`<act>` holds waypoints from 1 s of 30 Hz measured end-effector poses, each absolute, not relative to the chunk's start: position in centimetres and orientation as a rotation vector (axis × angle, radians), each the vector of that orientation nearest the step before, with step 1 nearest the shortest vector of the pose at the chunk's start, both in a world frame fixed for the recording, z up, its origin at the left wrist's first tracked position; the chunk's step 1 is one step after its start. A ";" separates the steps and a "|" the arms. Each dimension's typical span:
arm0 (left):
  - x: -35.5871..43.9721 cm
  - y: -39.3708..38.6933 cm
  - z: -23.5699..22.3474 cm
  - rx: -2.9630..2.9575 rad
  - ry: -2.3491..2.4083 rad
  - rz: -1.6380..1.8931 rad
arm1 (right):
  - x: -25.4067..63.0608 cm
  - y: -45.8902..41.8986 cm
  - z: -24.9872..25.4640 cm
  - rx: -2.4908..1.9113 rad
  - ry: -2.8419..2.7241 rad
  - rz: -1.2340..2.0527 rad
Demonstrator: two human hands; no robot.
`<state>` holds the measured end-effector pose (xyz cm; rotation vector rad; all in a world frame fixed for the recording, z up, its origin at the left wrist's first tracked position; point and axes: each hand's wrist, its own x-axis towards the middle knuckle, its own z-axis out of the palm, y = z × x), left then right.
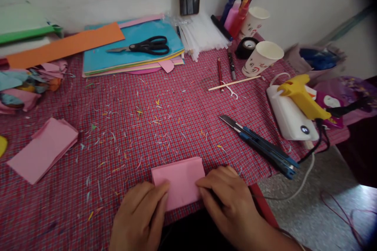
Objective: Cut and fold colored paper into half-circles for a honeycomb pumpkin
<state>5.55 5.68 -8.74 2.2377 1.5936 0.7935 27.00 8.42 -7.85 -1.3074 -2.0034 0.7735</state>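
A folded piece of pink paper lies at the front edge of the table, between my two hands. My left hand pinches its left side between thumb and fingers. On the opposite side, my right hand grips the right edge the same way. Several layers show along the paper's top edge. A stack of pink paper pieces rests to the left, apart from my hands. To the right of my right hand lies a blue and black utility knife with its blade out.
Black-handled scissors lie on blue sheets at the back. A yellow glue gun rests on a white power bank at right, cables hanging. A paper cup stands near black tape. Paper scraps litter the checked cloth.
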 end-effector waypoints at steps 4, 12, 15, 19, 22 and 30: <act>5.7 5.7 -8.5 2.241 1.582 0.787 | 26.9 8.4 -7.8 -1.331 -1.987 0.761; 5.6 5.5 -8.5 2.270 1.578 0.769 | 27.0 8.2 -7.9 -1.350 -2.009 0.779; 5.4 5.3 -8.5 2.337 1.566 0.727 | 27.0 8.2 -8.0 -1.349 -2.017 0.769; 5.3 5.2 -8.4 2.390 1.557 0.631 | 26.9 8.2 -7.9 -1.342 -2.023 0.762; 5.3 5.1 -8.4 2.421 1.587 0.578 | 26.9 8.3 -7.9 -1.350 -2.027 0.775; 4.9 4.8 -8.1 2.655 1.657 0.432 | 26.9 8.4 -7.8 -1.368 -2.046 0.767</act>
